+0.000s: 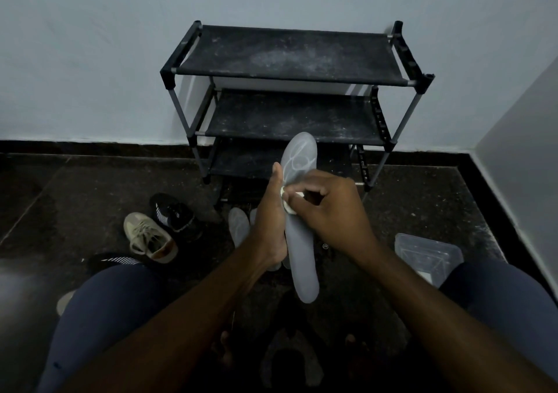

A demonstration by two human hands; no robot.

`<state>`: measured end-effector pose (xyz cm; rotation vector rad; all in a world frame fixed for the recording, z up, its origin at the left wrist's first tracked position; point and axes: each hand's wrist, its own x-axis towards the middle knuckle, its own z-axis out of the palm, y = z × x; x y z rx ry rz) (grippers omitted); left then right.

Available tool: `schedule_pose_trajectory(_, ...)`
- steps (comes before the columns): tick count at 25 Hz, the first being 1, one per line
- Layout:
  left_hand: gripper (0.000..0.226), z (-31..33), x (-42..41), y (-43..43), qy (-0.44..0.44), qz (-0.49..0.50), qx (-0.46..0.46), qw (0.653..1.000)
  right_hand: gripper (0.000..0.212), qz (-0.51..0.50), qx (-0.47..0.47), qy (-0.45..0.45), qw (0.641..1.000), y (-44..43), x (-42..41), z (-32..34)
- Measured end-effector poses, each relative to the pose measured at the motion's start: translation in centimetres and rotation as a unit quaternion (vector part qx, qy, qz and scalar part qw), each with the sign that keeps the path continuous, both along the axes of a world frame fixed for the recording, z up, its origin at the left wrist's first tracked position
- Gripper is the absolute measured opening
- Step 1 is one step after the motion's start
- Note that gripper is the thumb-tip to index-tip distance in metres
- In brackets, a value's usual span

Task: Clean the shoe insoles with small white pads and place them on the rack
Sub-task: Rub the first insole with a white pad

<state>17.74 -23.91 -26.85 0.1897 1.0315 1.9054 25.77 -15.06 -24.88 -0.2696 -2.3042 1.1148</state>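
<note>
The cleaning step is under way: a grey insole (302,260) is held up in the middle of the view, toe end pointing far toward the rack (290,51), heel end near the person's lap. Pale looping streaks mark its toe half, while the heel half looks plain, so the wiping seems only partly done.

The left hand (270,220) grips the insole along its left edge, thumb laid up the near face; its other fingers are hidden behind the insole, probably wrapped round the back. The right hand (335,208) comes in from the right with its fingers curled, pinching a small white pad (288,204) against the insole's middle, just beside the left thumb. Both forearms reach forward from the near edge and meet at the insole.

The next move likely calls for drawing the pad toward the heel, then lifting the insole onto a rack shelf. More insoles (238,223) lie on the floor behind the left hand, not yet placed.
</note>
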Motion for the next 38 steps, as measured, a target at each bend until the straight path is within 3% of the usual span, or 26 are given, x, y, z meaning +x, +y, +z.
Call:
schedule_pose_trajectory(6, 0.070, -0.3, 0.3, 0.2, 0.009, -0.001, 0.014, 1.000, 0.011, -0.041, -0.008, 0.007, 0.999, 0.8, -0.3, -0.2)
schedule_pose_trajectory(10, 0.075, -0.4, 0.1, 0.2, -0.003, 0.003, 0.007, 1.000, 0.010, 0.007, -0.002, 0.002, 1.000, 0.2, 0.0, -0.1)
schedule_pose_trajectory(15, 0.072, -0.5, 0.1, 0.2, 0.002, -0.008, 0.015, 1.000, 0.010, -0.034, -0.019, 0.009, 0.999, 1.0, -0.3, 0.0)
schedule_pose_trajectory(19, 0.074, -0.5, -0.1, 0.0, 0.003, -0.014, 0.004, 1.000, 0.010, 0.010, -0.012, -0.007, 1.000, 0.4, 0.1, 0.0)
schedule_pose_trajectory(24, 0.068, -0.3, 0.4, 0.2, 0.010, -0.016, 0.006, 1.000, 0.010, -0.038, -0.020, 0.009, 0.999, 1.1, -0.2, 0.2)
schedule_pose_trajectory(28, 0.071, -0.4, 0.1, 0.0, -0.003, -0.014, -0.008, 1.000, 0.010, 0.013, 0.000, -0.015, 1.000, 0.6, 0.2, 0.1)
schedule_pose_trajectory(33, 0.067, -0.2, 0.2, 0.2, 0.021, -0.022, -0.004, 1.000, 0.009, -0.040, -0.017, 0.003, 0.999, 1.4, -0.1, 0.2)
schedule_pose_trajectory(38, 0.074, -0.5, -0.3, 0.0, 0.002, -0.020, 0.004, 1.000, 0.009, 0.006, 0.002, -0.020, 1.000, 0.7, 0.5, 0.0)
